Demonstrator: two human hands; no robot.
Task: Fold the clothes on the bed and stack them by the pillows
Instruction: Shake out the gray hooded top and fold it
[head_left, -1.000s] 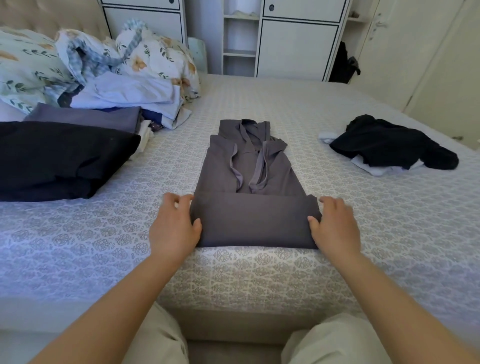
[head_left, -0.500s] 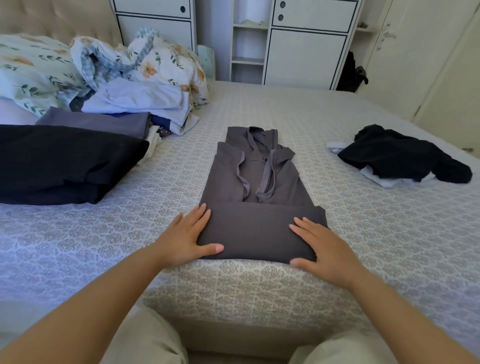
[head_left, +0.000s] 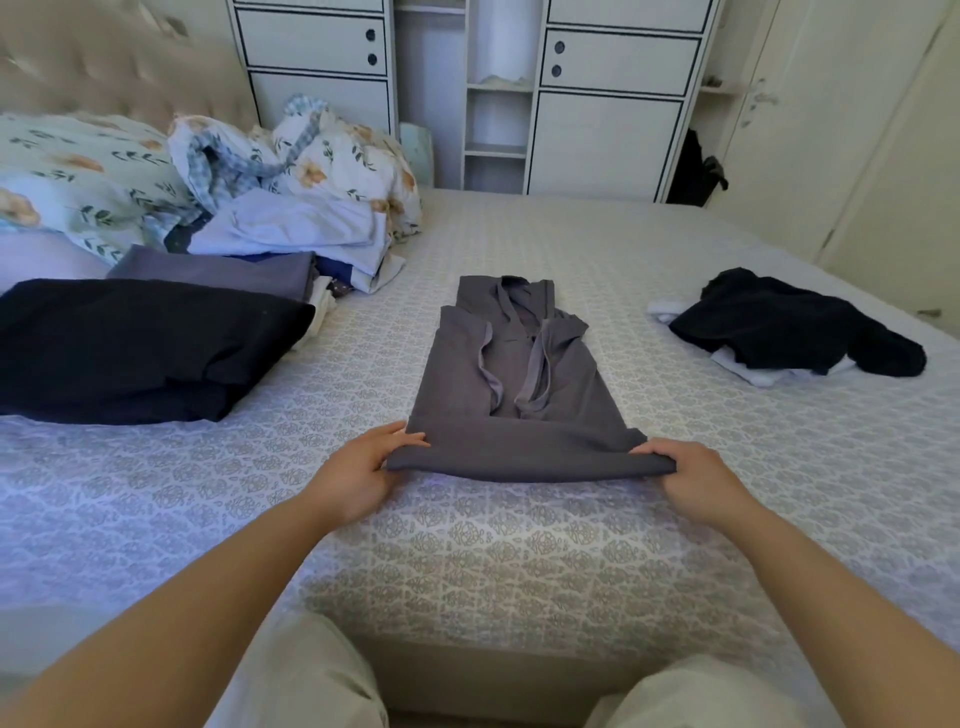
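Observation:
A dark grey hooded garment (head_left: 519, 395) lies folded lengthwise in the middle of the patterned bed (head_left: 519, 545), its near end doubled over. My left hand (head_left: 353, 473) pinches the near left corner of that fold, and my right hand (head_left: 696, 480) pinches the near right corner; the fold's near edge is lifted slightly off the bed. At the left, a folded black piece (head_left: 135, 348) and a folded purple-grey piece (head_left: 218, 270) lie by the floral pillows (head_left: 78, 176).
A crumpled black garment (head_left: 795, 322) lies on white cloth at the right of the bed. A loose pile of light blue and floral bedding (head_left: 296, 182) sits by the headboard. White cabinets (head_left: 608, 104) stand beyond the bed's far side, with doors at the right.
My hands went from resting flat on the folded end to pinching its two near corners. The near edge has risen a little.

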